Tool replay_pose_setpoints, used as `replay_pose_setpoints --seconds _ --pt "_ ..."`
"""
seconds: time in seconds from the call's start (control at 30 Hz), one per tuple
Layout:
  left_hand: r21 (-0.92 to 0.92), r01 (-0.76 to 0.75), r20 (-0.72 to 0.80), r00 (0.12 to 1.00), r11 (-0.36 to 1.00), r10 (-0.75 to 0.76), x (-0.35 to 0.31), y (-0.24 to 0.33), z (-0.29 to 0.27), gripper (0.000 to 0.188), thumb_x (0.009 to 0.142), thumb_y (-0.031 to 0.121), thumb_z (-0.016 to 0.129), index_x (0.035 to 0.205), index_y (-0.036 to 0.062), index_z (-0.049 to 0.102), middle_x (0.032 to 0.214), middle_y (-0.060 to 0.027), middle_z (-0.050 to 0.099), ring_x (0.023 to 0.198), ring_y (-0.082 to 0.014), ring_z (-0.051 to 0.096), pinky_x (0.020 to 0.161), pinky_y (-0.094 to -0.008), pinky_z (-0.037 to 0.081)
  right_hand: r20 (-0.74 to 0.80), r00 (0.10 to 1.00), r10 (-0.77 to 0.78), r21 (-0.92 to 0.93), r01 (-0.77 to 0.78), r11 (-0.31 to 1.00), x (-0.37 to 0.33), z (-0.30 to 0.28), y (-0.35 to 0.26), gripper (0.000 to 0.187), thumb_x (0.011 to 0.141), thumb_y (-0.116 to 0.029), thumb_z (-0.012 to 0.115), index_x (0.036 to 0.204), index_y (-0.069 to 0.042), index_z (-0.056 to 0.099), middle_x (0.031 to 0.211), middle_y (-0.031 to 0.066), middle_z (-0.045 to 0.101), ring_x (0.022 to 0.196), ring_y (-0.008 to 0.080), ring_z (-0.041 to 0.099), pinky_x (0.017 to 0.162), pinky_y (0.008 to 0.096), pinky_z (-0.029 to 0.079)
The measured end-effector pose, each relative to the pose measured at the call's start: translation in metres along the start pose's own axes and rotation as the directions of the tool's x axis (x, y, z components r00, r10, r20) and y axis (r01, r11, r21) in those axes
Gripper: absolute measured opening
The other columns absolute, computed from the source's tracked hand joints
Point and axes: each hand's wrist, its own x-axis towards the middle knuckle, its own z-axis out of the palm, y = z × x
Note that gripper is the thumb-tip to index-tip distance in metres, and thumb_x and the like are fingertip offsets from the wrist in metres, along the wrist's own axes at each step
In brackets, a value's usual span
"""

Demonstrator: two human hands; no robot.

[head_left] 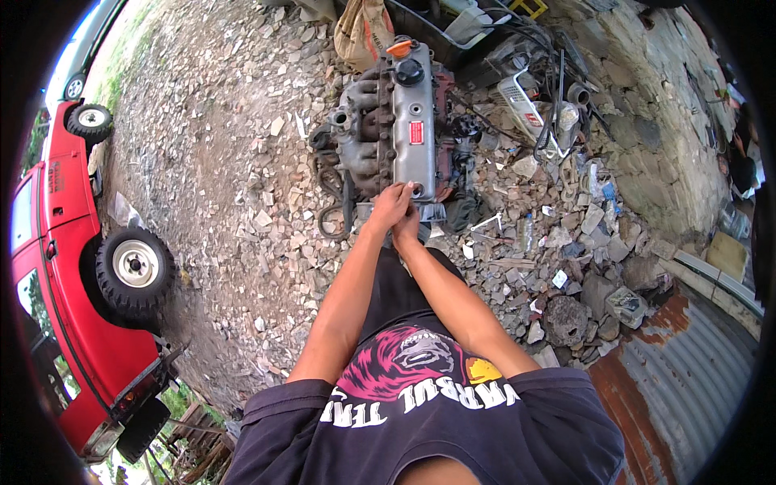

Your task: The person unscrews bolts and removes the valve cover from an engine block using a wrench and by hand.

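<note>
Both the left hand [392, 204] and the right hand [406, 229] are meeting, fingers curled, at the near end of a long silver metal cover [402, 117] topping a grey metal engine [376, 125]. Whether either is gripping something, I am unable to say. The engine is sitting directly beyond them amid broken pale stones [267, 174]; a red off-road vehicle [69, 259] is standing well to their left.

Smooth metal engine cover [415, 164], rough stones [267, 170], rusty sheet [679, 396]
</note>
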Motion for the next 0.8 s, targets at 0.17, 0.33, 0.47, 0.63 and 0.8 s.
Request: replay_pose_setpoints --seconds 0.17,0.33,0.47,0.63,0.8 --pt "0.161 -0.013 0.037 0.999 0.987 0.007 0.008 0.014 -0.009 0.047 0.100 0.042 0.045 0.099 0.0046 0.073 0.095 -0.0223 0.069 0.093 -0.0411 0.064 0.085 -0.0466 0.049 0.240 0.970 -0.042 0.182 -0.003 0.983 0.024 0.003 0.020 0.029 0.102 -0.025 0.038 0.111 -0.004 0.056 0.109 0.0116 0.059 0.103 0.0243 0.058 0.087 0.0379 0.046" --pt "0.289 0.014 0.074 0.997 0.957 -0.037 0.013 0.015 -0.010 0.053 0.099 0.049 0.044 0.095 0.0046 0.073 0.094 -0.0241 0.069 0.094 -0.0429 0.064 0.086 -0.0497 0.049 0.208 0.976 -0.062 0.160 0.028 0.987 0.034 -0.009 0.016 0.030 0.103 -0.025 0.038 0.114 -0.005 0.056 0.111 0.0113 0.059 0.104 0.0237 0.058 0.087 0.0375 0.046" --pt "0.267 0.075 0.106 0.989 0.961 -0.106 0.019 0.012 -0.009 0.056 0.099 0.051 0.042 0.095 0.0050 0.073 0.093 -0.0240 0.069 0.095 -0.0431 0.064 0.087 -0.0495 0.049 -0.001 0.983 -0.185 -0.437 0.166 0.884 0.018 -0.026 -0.002 0.029 0.102 -0.025 0.044 0.111 -0.002 0.059 0.097 0.0126 0.064 0.089 0.0250 0.062 0.080 0.0390 0.049" --pt "0.054 0.090 0.051 0.994 0.994 -0.093 0.012 0.000 -0.004 0.058 0.100 0.053 0.040 0.099 0.0060 0.073 0.096 -0.0234 0.069 0.097 -0.0421 0.064 0.088 -0.0466 0.049 0.244 0.947 -0.210 -0.967 0.255 0.026 0.018 -0.046 -0.100 0.034 0.092 -0.030 0.066 0.106 0.001 0.068 0.090 0.0187 0.070 0.083 0.0284 0.067 0.076 0.0371 0.051" --pt "0.055 0.108 -0.034 0.994 0.993 -0.106 0.010 -0.017 0.008 0.054 0.101 0.051 0.039 0.107 0.0090 0.073 0.102 -0.0202 0.068 0.103 -0.0388 0.063 0.091 -0.0420 0.048 0.502 0.811 -0.301 -0.852 0.405 -0.331 0.032 0.011 -0.214 0.030 0.095 -0.026 0.063 0.111 0.000 0.066 0.093 0.0165 0.072 0.084 0.0235 0.070 0.074 0.0354 0.052"
